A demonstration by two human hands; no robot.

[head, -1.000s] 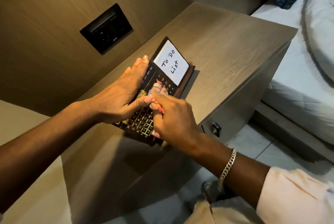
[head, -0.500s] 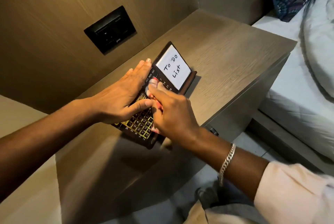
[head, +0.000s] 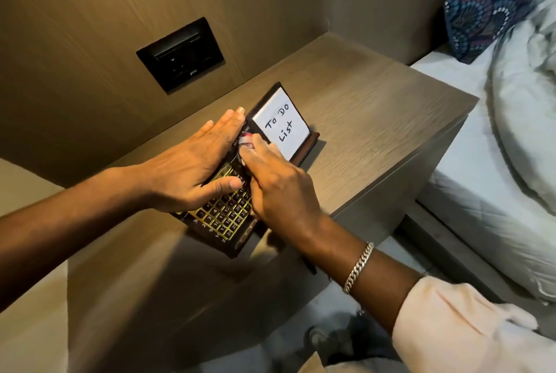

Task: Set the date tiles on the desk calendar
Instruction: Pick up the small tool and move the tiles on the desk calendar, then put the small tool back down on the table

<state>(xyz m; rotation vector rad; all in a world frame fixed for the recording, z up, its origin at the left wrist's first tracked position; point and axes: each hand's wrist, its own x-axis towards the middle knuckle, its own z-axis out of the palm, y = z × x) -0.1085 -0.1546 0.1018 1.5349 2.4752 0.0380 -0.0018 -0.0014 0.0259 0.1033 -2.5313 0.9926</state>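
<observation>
Keep the desk calendar (head: 224, 216) pinned where it lies, flat on the bedside table (head: 376, 120) just beside its front edge, with the white "To Do List" card (head: 282, 124) as the landmark at its far end. Left hand (head: 192, 171) spread flat, fingers straight and open along the calendar's left side just short of the card, thumb pressed onto the number grid; holding nothing, only bracing. Right hand (head: 279, 189) curled over the calendar's right side, fingertips pinched on a small pale and reddish piece (head: 245, 144), probably a marker tile, at the month row right beside the card; exact grip hidden under the knuckles, so cannot tell how tightly closed. Best done slowly: press down with the left, slide rather than lift, stop squarely over the wanted month, and avoid nudging the card.
</observation>
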